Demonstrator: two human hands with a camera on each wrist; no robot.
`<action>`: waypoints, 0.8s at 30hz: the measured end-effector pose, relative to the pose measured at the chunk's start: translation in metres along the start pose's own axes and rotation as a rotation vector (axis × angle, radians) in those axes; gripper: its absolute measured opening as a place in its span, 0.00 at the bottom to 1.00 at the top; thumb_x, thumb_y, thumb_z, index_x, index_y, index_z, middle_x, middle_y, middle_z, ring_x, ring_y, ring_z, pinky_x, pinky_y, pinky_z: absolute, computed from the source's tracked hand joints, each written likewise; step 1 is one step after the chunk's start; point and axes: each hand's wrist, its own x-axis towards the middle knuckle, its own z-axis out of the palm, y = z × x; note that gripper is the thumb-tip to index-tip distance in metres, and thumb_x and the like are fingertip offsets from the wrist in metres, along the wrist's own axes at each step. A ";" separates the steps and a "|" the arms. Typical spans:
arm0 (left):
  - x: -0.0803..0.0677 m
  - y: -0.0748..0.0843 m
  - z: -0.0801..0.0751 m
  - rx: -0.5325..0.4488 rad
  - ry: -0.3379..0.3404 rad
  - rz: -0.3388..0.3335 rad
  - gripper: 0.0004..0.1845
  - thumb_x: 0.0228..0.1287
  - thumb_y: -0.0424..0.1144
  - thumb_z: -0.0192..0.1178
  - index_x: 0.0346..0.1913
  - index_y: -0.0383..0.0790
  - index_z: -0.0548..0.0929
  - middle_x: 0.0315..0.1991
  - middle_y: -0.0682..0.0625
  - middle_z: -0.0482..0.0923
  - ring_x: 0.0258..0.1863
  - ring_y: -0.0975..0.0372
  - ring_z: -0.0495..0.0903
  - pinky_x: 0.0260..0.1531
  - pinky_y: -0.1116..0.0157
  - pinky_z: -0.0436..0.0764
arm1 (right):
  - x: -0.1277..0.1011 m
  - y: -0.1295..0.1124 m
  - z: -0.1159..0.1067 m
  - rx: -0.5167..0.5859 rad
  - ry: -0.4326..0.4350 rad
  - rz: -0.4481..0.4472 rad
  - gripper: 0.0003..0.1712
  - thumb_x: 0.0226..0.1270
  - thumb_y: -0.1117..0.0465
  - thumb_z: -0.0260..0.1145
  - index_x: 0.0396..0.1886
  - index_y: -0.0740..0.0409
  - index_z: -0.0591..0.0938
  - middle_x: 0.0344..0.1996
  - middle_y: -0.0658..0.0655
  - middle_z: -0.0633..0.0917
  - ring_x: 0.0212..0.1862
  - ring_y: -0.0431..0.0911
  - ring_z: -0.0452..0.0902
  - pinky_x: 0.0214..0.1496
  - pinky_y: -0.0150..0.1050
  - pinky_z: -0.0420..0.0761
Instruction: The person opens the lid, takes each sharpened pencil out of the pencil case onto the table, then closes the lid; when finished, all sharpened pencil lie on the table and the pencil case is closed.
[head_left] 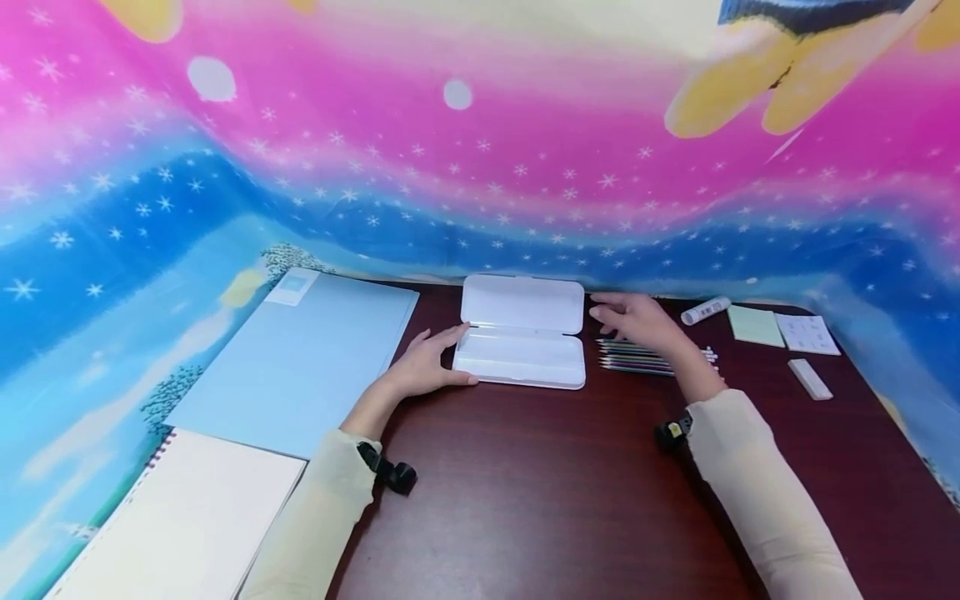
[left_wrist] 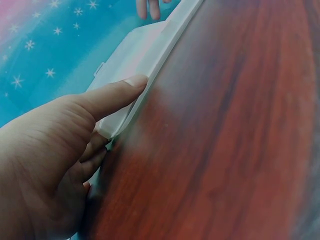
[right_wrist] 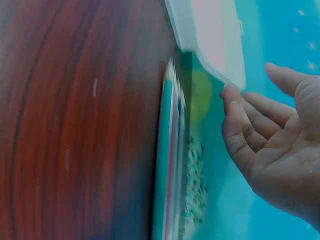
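Note:
A white pencil case [head_left: 519, 358] lies unfolded on the dark wood table, its lid [head_left: 522, 305] tipped back toward the wall cloth. My left hand [head_left: 422, 364] grips the case's left end; in the left wrist view the thumb [left_wrist: 117, 95] lies on the front rim and the other fingers are partly hidden behind the case. Fingers loosely bent, my right hand [head_left: 637, 321] hovers by the lid's right edge and holds nothing. Several pencils [head_left: 637, 357] lie in a row just below it, points toward the case, partly covered by the right wrist in the head view.
On the left are a blue folder [head_left: 300, 358] and a spiral pad [head_left: 180, 508]. At the right lie a white tube [head_left: 705, 311], green sticky notes [head_left: 756, 326], a printed white pad [head_left: 807, 333] and a white eraser [head_left: 810, 379]. A patterned cloth [head_left: 465, 167] surrounds the table.

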 end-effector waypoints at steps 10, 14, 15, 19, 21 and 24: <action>-0.001 -0.002 -0.002 -0.058 0.004 0.000 0.58 0.58 0.59 0.72 0.83 0.54 0.47 0.80 0.49 0.59 0.81 0.52 0.55 0.82 0.47 0.41 | 0.014 -0.009 0.015 0.048 0.043 0.102 0.37 0.77 0.44 0.58 0.77 0.59 0.67 0.50 0.65 0.85 0.43 0.52 0.85 0.47 0.48 0.87; 0.000 -0.002 -0.001 -0.150 0.031 -0.043 0.71 0.53 0.59 0.76 0.81 0.59 0.27 0.78 0.52 0.63 0.81 0.47 0.50 0.80 0.42 0.48 | 0.010 -0.010 0.017 0.059 0.060 0.055 0.36 0.75 0.38 0.58 0.71 0.58 0.73 0.51 0.64 0.84 0.43 0.53 0.85 0.48 0.51 0.87; 0.000 -0.002 -0.001 -0.167 0.034 -0.049 0.74 0.52 0.59 0.76 0.80 0.59 0.23 0.78 0.53 0.64 0.81 0.45 0.49 0.80 0.41 0.49 | 0.008 -0.011 0.017 0.051 0.069 0.035 0.36 0.76 0.37 0.57 0.71 0.58 0.74 0.49 0.64 0.85 0.44 0.54 0.85 0.49 0.52 0.86; 0.001 -0.001 -0.001 -0.174 0.037 -0.069 0.76 0.51 0.60 0.77 0.78 0.62 0.18 0.77 0.53 0.65 0.81 0.43 0.47 0.79 0.39 0.52 | -0.005 -0.009 0.018 -0.028 0.092 -0.107 0.34 0.79 0.37 0.49 0.66 0.56 0.81 0.48 0.64 0.88 0.49 0.57 0.85 0.54 0.57 0.84; 0.001 -0.002 -0.001 -0.176 0.043 -0.052 0.75 0.51 0.59 0.77 0.79 0.64 0.21 0.77 0.51 0.65 0.81 0.44 0.47 0.79 0.40 0.50 | -0.012 -0.009 0.019 -0.077 0.095 -0.180 0.30 0.81 0.40 0.49 0.62 0.52 0.85 0.51 0.61 0.89 0.54 0.56 0.85 0.57 0.58 0.82; 0.001 -0.003 -0.001 -0.181 0.056 -0.009 0.71 0.52 0.57 0.77 0.81 0.65 0.27 0.78 0.48 0.63 0.80 0.46 0.53 0.80 0.42 0.47 | -0.021 -0.010 0.022 -0.110 0.073 -0.255 0.21 0.80 0.45 0.55 0.58 0.46 0.87 0.55 0.56 0.88 0.59 0.53 0.82 0.60 0.56 0.82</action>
